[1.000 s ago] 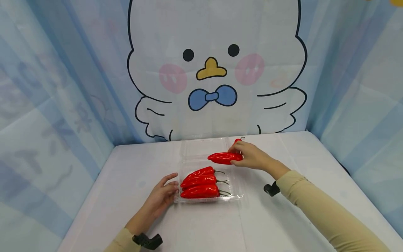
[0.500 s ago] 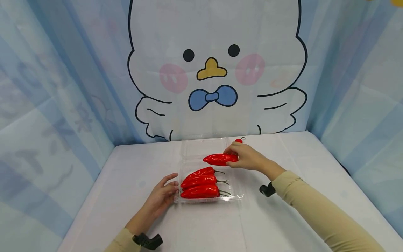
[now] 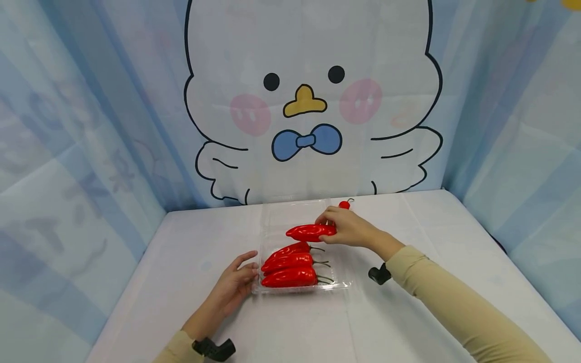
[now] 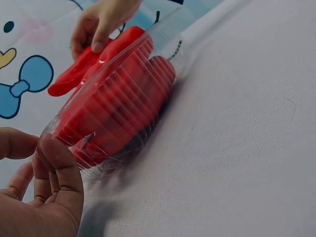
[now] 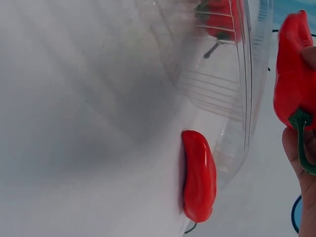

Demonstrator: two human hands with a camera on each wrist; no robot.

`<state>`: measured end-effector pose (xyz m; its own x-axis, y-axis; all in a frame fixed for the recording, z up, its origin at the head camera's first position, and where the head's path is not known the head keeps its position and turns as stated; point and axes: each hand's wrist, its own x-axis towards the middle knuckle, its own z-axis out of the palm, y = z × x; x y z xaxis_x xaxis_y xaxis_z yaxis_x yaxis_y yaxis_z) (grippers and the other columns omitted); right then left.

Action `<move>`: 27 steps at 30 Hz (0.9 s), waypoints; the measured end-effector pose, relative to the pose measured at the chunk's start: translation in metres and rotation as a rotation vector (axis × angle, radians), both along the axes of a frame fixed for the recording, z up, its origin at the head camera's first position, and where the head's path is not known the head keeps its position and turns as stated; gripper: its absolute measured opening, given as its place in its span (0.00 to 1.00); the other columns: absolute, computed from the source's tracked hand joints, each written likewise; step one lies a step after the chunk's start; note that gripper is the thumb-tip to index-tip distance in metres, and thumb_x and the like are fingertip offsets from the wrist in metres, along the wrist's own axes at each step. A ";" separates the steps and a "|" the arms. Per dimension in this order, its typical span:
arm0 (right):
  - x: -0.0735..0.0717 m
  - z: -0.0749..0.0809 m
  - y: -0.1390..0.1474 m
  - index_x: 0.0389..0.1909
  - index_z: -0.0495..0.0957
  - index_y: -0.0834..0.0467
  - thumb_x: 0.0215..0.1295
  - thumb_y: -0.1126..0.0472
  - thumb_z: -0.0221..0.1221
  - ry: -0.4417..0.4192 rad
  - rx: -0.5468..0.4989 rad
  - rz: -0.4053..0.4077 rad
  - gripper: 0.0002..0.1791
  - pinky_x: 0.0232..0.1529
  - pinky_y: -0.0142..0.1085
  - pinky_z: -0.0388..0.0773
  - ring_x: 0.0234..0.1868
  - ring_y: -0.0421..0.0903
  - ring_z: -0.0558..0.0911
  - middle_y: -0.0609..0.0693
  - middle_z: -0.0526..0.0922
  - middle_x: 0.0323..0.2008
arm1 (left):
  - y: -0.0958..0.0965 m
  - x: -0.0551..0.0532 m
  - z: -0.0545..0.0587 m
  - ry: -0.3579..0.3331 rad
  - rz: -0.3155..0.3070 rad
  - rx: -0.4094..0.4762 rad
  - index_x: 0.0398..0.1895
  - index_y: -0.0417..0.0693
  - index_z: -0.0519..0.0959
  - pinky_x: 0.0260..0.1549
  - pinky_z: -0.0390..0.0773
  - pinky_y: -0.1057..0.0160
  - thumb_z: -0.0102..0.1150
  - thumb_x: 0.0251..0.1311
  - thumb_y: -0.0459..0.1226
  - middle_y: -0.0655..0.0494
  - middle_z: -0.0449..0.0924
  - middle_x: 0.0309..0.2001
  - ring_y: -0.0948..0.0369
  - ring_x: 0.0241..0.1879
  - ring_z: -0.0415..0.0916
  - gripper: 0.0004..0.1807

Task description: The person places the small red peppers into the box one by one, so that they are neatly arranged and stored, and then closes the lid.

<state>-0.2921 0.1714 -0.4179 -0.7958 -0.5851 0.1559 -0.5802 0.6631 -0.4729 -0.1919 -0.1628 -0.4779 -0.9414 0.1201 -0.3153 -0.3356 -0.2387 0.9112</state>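
My right hand (image 3: pixel 347 227) grips a glossy red chili pepper (image 3: pixel 304 233), its tip pointing left, above the back part of a clear plastic container (image 3: pixel 340 286). A curved green stem (image 5: pixel 302 148) shows on this pepper in the right wrist view. Inside the container's front half, 3 red peppers (image 3: pixel 290 277) lie side by side with stems to the right. My left hand (image 3: pixel 232 282) is at the container's left side; in the left wrist view its bent fingers (image 4: pixel 61 163) and another digit meet at the rim.
Another red pepper (image 5: pixel 200 177) lies on the white tabletop (image 3: pixel 399 312) right of the container, partly behind my right hand in the head view. The container's lid (image 3: pixel 290 212) lies folded back toward the cartoon-printed backdrop (image 3: pixel 308 171). Curtains hang at both sides.
My right hand has moved left and slightly toward the front with its pepper, closer over the peppers in the container. My left hand has stayed at the container's side.
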 end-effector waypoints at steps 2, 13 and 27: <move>0.001 0.001 -0.003 0.53 0.83 0.54 0.62 0.55 0.70 -0.004 0.004 0.008 0.19 0.45 0.31 0.82 0.44 0.42 0.79 0.46 0.82 0.47 | 0.000 0.000 0.000 -0.001 0.008 -0.007 0.75 0.47 0.63 0.37 0.80 0.71 0.54 0.68 0.29 0.56 0.77 0.46 0.61 0.40 0.77 0.31; 0.003 0.002 -0.014 0.52 0.84 0.54 0.61 0.56 0.71 0.005 -0.011 0.052 0.18 0.42 0.30 0.81 0.42 0.40 0.79 0.46 0.82 0.46 | 0.002 -0.001 -0.001 -0.009 0.009 0.003 0.74 0.47 0.63 0.35 0.79 0.71 0.54 0.68 0.29 0.57 0.78 0.45 0.61 0.39 0.77 0.31; 0.005 -0.004 -0.032 0.52 0.83 0.55 0.62 0.56 0.71 0.002 -0.009 0.078 0.19 0.43 0.28 0.81 0.42 0.40 0.80 0.47 0.83 0.46 | 0.003 -0.001 -0.001 -0.012 0.017 0.012 0.75 0.47 0.63 0.35 0.80 0.71 0.54 0.69 0.29 0.55 0.79 0.45 0.62 0.38 0.77 0.31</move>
